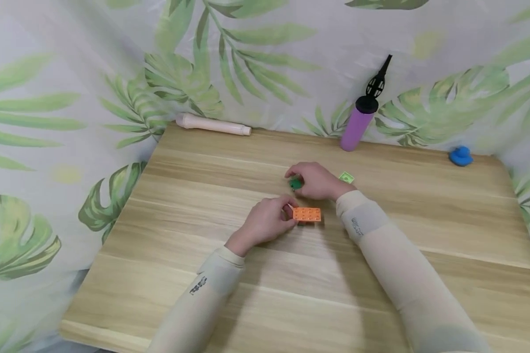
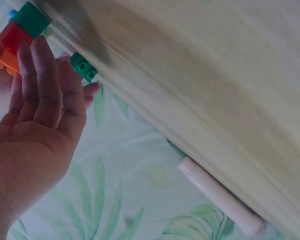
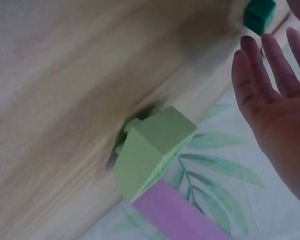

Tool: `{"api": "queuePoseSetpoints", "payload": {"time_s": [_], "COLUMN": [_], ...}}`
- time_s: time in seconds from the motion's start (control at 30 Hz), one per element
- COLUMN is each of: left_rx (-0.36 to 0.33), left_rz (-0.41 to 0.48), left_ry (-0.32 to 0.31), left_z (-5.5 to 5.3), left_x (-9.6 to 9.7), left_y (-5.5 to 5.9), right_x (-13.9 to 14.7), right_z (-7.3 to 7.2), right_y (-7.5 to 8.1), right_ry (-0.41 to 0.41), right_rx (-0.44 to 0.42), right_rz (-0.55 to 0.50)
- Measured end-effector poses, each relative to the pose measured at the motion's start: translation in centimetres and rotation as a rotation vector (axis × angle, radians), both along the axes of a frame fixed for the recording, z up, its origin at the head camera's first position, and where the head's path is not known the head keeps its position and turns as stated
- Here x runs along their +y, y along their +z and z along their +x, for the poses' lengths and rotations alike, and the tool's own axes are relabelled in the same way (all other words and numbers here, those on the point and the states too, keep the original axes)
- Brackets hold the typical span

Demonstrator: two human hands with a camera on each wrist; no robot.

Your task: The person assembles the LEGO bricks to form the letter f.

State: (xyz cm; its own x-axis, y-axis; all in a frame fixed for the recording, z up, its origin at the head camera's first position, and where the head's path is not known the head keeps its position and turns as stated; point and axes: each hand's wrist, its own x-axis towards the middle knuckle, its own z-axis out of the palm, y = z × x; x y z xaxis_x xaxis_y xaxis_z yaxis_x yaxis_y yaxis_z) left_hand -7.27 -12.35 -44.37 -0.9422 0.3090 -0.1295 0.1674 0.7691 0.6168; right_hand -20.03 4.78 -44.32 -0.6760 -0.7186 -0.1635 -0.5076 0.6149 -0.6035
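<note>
My left hand [image 1: 268, 220] pinches the end of an orange building block [image 1: 306, 214] with studs on top. In the left wrist view, a red block [image 2: 16, 37] and a dark green block [image 2: 32, 19] join the orange one in a stack, with a bit of blue beside them. Just beyond, my right hand [image 1: 315, 180] holds a small green block [image 1: 295, 184] between thumb and fingers, apart from the stack. A light green block [image 3: 155, 150] lies on the table behind the right wrist, its studs turned sideways or down.
Along the table's [image 1: 194, 304] back edge lie a pale pink tube-shaped object [image 1: 214, 124], a purple hand pump [image 1: 357, 125] with a black nozzle, and a blue toy duck [image 1: 461, 156]. A leaf-patterned curtain [image 1: 265, 63] hangs behind.
</note>
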Motion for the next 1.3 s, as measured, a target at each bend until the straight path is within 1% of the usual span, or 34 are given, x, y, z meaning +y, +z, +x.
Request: {"api": "queuePoseSetpoints", "payload": {"time_s": [0.13,0.23,0.33,0.43,0.6,0.7,0.77,0.87,0.97,1.07,1.17,1.3], "left_rx": [-0.012,-0.02,-0.025,-0.028,-0.021,-0.014,-0.009,-0.008,-0.015,-0.022,-0.026,-0.035], "left_rz": [-0.002,-0.012,-0.026,-0.032,-0.028,-0.025,-0.022,-0.016,-0.013,-0.021,-0.027,-0.022], "left_ry": [-0.026,-0.016,-0.003,0.004,0.011,0.005,0.004,0.012,0.021,0.016,0.003,-0.007], "left_z": [-0.2,-0.3,-0.5,-0.7,-1.0,-1.1,-1.2,-1.3,-1.5,-1.6,-1.7,-1.8], "left_x": [0.7,0.9,0.9,0.9,0.9,1.0,1.1,1.1,1.1,1.4,1.7,2.0], "left_y": [-0.1,0.0,0.2,0.4,0.4,0.2,0.2,0.1,0.1,0.2,0.2,0.2], "right_x": [0.7,1.1,1.7,2.7,4.7,5.7,6.2,6.4,6.6,7.0,7.5,7.9], "right_z": [0.2,0.2,0.3,0.7,2.3,3.7,4.7,5.9,6.7,7.2,7.5,8.0], "right_y": [-0.5,-0.5,-0.1,0.5,1.3,1.8,2.2,2.7,2.9,2.6,2.0,1.5], "right_ry": [0.003,-0.021,-0.067,-0.13,-0.219,-0.248,-0.252,-0.239,-0.228,-0.235,-0.253,-0.258], "right_rx": [0.063,0.078,0.062,0.031,-0.039,-0.073,-0.086,-0.071,-0.045,-0.008,0.013,0.033], "right_rz": [0.065,0.063,0.029,-0.013,-0.124,-0.187,-0.219,-0.234,-0.236,-0.232,-0.234,-0.236]}}
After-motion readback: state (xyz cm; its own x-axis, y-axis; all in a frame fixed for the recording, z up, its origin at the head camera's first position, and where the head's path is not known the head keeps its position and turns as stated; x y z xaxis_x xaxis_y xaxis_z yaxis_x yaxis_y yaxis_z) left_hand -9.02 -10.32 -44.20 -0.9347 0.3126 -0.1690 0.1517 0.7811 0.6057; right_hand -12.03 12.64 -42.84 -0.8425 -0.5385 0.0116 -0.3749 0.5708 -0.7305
